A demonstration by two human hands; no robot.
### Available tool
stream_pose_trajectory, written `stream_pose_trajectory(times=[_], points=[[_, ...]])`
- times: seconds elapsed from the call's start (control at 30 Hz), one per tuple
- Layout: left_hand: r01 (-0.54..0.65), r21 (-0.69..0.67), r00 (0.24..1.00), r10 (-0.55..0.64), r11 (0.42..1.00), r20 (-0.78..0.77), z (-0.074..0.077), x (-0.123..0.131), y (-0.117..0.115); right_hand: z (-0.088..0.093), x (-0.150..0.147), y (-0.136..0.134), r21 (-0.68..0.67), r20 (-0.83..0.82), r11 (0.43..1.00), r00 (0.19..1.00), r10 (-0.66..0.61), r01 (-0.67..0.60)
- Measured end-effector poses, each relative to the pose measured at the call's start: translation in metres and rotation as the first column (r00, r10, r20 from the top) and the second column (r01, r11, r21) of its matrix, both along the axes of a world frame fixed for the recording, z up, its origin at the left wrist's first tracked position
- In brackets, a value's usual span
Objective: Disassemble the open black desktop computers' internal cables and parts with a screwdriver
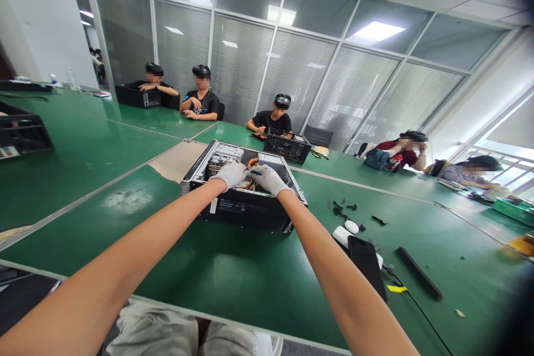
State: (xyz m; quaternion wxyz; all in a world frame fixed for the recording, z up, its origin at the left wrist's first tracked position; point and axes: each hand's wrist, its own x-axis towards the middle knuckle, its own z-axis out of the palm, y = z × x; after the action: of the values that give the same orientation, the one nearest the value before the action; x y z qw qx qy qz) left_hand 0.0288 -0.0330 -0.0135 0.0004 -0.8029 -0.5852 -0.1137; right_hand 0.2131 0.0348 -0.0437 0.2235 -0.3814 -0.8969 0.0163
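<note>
An opened black desktop computer case (246, 208) lies on the green table in front of me, its inside facing up. My left hand (231, 175), in a pale work glove, reaches over its near edge, fingers drawn together. Gloved likewise, my right hand (269, 179) meets it from the right, with the fingers bent in a pinch. Both sets of fingertips come together beside a bundle of red, yellow and black cables (252, 163) inside the case. What they grip is too small to make out.
Right of the case lie a black phone (367, 264), a white mouse-like object (351, 226), small black parts (340, 210) and a dark strip (418, 272). Brown cardboard (173, 161) lies behind left. Across the table, several people sit, some with other computer cases (287, 147).
</note>
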Motion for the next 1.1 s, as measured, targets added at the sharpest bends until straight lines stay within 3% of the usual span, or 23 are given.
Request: stream_pose_trajectory(times=[0.37,1.1], points=[[-0.151,-0.085,0.988,0.149,0.985,-0.03,0.015,0.007,-0.011,0.0,-0.001,0.0,-0.006,0.014,1.0,1.0,-0.026,0.026],[-0.135,-0.038,0.991,0.136,0.99,0.003,0.021,0.009,-0.021,0.004,-0.002,-0.005,-0.01,-0.042,0.999,0.999,-0.031,0.03]])
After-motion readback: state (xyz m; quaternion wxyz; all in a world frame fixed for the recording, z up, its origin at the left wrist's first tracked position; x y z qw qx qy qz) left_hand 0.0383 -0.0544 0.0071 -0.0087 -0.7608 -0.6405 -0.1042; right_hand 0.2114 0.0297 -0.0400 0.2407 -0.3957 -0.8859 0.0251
